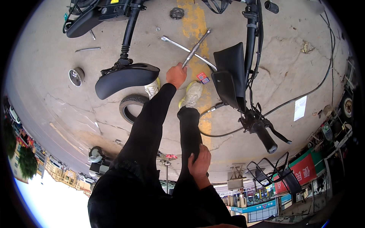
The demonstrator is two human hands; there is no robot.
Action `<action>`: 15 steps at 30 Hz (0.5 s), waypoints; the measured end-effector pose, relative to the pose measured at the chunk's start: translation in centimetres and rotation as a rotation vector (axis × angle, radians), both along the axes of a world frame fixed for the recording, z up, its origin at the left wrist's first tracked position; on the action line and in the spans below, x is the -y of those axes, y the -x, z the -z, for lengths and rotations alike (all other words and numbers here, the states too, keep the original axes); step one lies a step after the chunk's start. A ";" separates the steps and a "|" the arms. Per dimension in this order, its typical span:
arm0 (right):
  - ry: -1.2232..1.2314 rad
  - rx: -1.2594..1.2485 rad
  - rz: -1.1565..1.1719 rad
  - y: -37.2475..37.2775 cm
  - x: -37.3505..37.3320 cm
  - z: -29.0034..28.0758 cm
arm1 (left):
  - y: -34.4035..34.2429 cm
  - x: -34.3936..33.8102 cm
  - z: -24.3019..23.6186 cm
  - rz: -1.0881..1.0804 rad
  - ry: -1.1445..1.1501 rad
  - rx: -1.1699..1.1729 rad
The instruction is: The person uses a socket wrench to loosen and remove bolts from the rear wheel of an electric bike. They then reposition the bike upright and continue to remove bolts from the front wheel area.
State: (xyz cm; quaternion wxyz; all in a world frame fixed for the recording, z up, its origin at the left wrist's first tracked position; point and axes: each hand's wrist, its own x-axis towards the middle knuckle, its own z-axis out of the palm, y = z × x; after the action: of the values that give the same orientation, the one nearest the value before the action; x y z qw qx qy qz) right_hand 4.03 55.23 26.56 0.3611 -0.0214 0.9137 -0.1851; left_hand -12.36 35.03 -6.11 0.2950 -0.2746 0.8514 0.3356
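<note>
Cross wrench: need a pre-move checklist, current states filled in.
1. Left grip on wrench: ok, closed around its near end.
2. Right grip free: ok, resting on the right leg, no tool seen in it.
3. Wrench clear of black panel: cannot tell, one end reaches the panel's edge in the picture.
4. Wrench off the floor: cannot tell from this one view.
5. Space by right shoe clear: not ok, a red and blue pack lies near its toe.
6. Space by left shoe clear: not ok, a tyre lies close by.
</note>
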 end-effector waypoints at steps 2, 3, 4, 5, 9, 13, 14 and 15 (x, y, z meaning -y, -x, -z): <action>0.008 -0.021 0.000 -0.3 -0.2 -0.2 | 0.7 0.3 -5.1 0.000 0.073 0.021; 0.012 -0.021 0.002 -0.3 -0.2 -0.3 | 1.1 0.4 -7.5 -0.006 0.084 0.022; 0.026 -0.033 0.005 0.2 0.2 0.2 | 1.8 1.0 -9.6 -0.011 0.106 0.012; 0.007 -0.032 0.016 0.2 0.6 0.1 | 2.0 1.7 -11.5 0.011 0.135 0.005; -0.012 -0.066 -0.049 -1.6 0.7 0.1 | 0.1 4.1 -19.8 0.029 0.122 -0.011; -0.051 -0.086 -0.070 -2.4 1.7 -1.9 | -3.7 6.7 -33.0 -0.058 0.025 0.043; 0.007 -0.020 0.014 -2.6 1.7 -3.0 | -5.3 7.9 -36.4 -0.087 -0.016 0.087; 0.077 0.032 0.102 -2.3 1.4 -3.5 | -7.1 9.0 -39.4 -0.129 -0.044 0.080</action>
State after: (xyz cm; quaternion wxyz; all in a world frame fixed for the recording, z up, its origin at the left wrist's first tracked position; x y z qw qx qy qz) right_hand 6.36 53.78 30.08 0.3648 0.0145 0.8999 -0.2384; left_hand -5.23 26.02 33.32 0.3124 -0.3354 0.8121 0.3612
